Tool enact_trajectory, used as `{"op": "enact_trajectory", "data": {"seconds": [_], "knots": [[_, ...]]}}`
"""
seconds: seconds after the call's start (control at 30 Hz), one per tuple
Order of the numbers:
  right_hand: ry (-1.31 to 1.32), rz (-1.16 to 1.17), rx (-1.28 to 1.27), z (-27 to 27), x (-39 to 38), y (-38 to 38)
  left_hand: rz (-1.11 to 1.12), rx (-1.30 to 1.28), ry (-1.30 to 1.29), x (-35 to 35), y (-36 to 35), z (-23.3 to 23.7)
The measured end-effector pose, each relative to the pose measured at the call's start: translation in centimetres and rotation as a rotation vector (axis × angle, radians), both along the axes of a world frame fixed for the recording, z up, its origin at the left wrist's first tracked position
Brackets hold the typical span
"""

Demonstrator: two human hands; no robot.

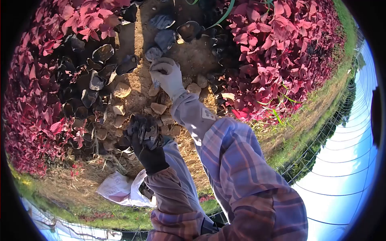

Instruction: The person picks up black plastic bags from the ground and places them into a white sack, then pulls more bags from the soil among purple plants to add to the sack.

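Observation:
My left hand (145,142), in a black glove, is closed around a bunch of crumpled black plastic nursery bags (144,127). My right hand (167,76), in a pale glove, reaches farther forward over the bare soil. Its thumb and fingers are pinched together at the edge of a greyish plastic nursery bag (153,54); the exact grip is partly hidden by the fingers. Just beyond it, more dark soil-filled bags (165,39) stand in a line. Stones and clods (158,108) lie on the ground between my hands.
Red-leaved plants (277,52) in black bags crowd the right side, and more red plants (36,104) fill the left. Black nursery bags (103,53) stand along the left bed. A white sack (116,188) lies near my legs. A wire fence (333,148) runs at right.

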State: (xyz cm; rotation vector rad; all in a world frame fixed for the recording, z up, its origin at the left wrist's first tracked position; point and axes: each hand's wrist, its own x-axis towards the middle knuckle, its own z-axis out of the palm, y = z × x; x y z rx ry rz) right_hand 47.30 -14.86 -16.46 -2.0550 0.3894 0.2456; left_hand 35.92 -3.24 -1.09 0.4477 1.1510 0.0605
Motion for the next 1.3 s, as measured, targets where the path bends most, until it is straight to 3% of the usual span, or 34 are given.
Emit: {"op": "enact_trajectory", "data": {"seconds": [0.03, 0.13, 0.17, 0.3, 0.4, 0.43, 0.5, 0.57, 0.6, 0.67, 0.7, 0.8, 0.97, 1.07, 1.2, 1.27, 1.3], "knots": [[-0.126, 0.128, -0.29, 1.1, 0.0, 0.1, 0.009, -0.032, -0.013, -0.2, 0.5, -0.3], [-0.084, 0.092, -0.237, 2.6, 0.5, 1.3, 0.028, -0.08, -0.028, 0.4, 1.2, -0.5], [-0.071, 0.14, -0.085, 3.4, 0.3, 1.6, 0.034, -0.06, -0.01, 0.7, 1.0, -0.2], [0.4, 0.232, 0.549, 9.6, -1.9, 3.2, 0.003, 0.065, -0.089, 1.3, 1.1, 0.2], [-0.097, 0.613, 0.33, 7.2, -6.4, 2.5, -0.042, 0.06, -0.108, -1.1, 2.5, -1.7], [-0.069, 0.703, 0.342, 7.6, -5.0, 0.6, -0.007, -0.037, -0.073, 0.5, 2.0, -0.4], [-0.012, 0.603, 0.188, 5.0, -3.5, -3.3, -0.007, -0.065, -0.051, 1.9, 1.1, 0.7], [0.234, 0.475, -0.388, 0.8, -1.5, -7.8, -0.016, -0.092, -0.131, 1.4, 1.0, 0.1], [0.235, 0.533, -0.628, -1.0, -0.7, -10.4, -0.018, -0.076, -0.11, 1.6, 0.7, 0.2], [-0.152, 0.768, -1.131, -4.1, 0.8, -16.1, -0.026, -0.039, -0.068, 2.1, -0.1, 0.5], [-0.078, 0.838, -1.257, -5.0, 1.7, -17.8, -0.005, -0.076, -0.082, 2.0, -0.2, 0.5], [0.246, 1.063, -1.321, -6.2, 3.4, -18.3, -0.039, -0.09, -0.13, 2.5, -0.5, 0.9], [-0.119, 1.092, -1.522, -5.4, 4.9, -20.6, -0.026, -0.05, -0.043, 1.9, -0.4, 0.8], [0.065, 0.768, -1.523, -3.6, 5.6, -20.4, -0.031, -0.044, -0.035, 1.5, -0.5, 1.0], [0.204, 0.737, -1.362, -2.7, 6.2, -20.6, 0.007, -0.089, -0.093, 1.4, -0.8, 0.8], [0.174, 0.65, -1.019, -1.2, 6.1, -18.4, -0.016, -0.1, -0.112, 1.4, -0.9, 0.6], [0.345, 0.706, -0.891, 0.3, 6.6, -16.5, -0.03, -0.106, -0.121, 1.4, -1.0, 0.6]]}}
